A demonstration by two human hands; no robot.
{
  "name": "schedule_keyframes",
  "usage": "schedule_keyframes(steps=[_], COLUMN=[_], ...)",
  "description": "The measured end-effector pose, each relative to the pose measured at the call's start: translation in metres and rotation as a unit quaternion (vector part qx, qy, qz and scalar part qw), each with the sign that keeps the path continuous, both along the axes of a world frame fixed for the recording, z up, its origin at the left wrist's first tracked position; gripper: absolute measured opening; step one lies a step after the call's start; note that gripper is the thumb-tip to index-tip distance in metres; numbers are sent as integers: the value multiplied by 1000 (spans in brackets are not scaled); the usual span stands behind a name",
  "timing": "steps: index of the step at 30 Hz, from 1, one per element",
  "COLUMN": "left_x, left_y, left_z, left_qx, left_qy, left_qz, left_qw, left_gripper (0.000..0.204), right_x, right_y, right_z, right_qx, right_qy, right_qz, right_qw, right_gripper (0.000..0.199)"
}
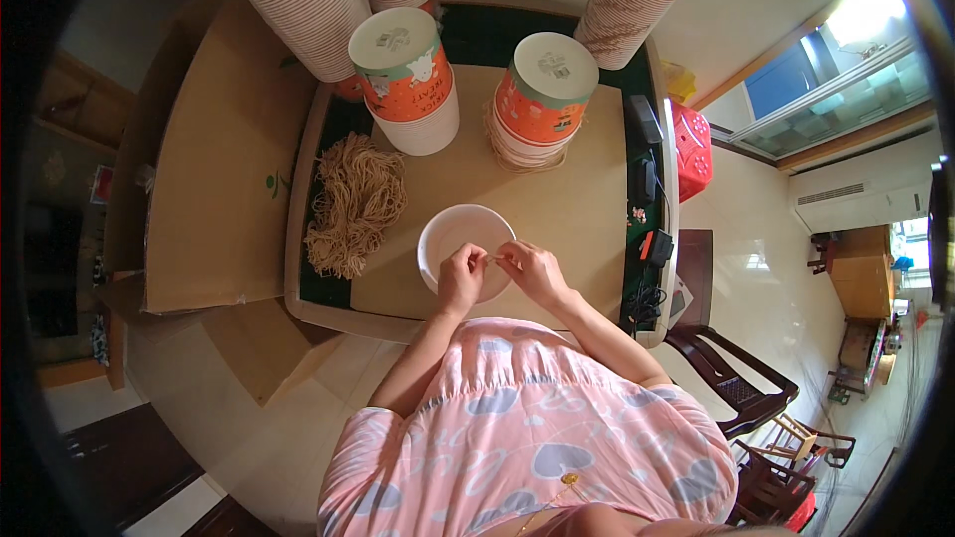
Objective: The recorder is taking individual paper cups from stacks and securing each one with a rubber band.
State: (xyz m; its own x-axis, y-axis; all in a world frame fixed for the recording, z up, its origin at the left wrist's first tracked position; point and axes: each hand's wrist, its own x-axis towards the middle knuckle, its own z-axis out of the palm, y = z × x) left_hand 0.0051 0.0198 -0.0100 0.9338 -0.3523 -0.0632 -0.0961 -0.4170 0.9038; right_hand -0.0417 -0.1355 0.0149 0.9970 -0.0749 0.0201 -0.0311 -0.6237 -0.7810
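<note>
My left hand (462,278) and my right hand (534,271) meet over the near part of a round white paper bucket (433,249), which stands mouth up. Both are closed in a pinch, fingertips almost touching, on what looks like a thin bit of tan cord (489,259); most of it is hidden by the fingers. Left of the bucket lies a loose bundle of tan cords (356,204). Beyond it are two upside-down stacks of orange and white paper buckets, one at left (406,89) and one at right (547,89), the right one with cords around its lower part.
More nested buckets (306,10) rise at the back left, with another stack (637,5) at the back right. A large cardboard box (224,159) stands left of the table. Chargers and cables (647,308) line its right edge. A dark wooden chair (736,383) is at right.
</note>
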Motion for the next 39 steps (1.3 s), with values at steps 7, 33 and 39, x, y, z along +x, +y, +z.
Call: schedule_keyframes(steps=[7, 33, 39], left_x=[-1, -52, -40], left_y=[-1, -29, -19], left_z=[9, 81, 94], left_qx=[-123, -62, -61], left_qy=[54, 77, 156], left_qz=[-11, -194, -204], left_qw=[991, 976, 965], left_gripper=[4, 17, 15], right_x=[-1, -19, -14], right_y=[-9, -3, -25], right_z=[12, -20, -28], right_qx=[63, 160, 164], right_qy=[-35, -62, -23], right_qz=[17, -121, -97], right_qw=[997, 978, 981], right_gripper=[10, 9, 5])
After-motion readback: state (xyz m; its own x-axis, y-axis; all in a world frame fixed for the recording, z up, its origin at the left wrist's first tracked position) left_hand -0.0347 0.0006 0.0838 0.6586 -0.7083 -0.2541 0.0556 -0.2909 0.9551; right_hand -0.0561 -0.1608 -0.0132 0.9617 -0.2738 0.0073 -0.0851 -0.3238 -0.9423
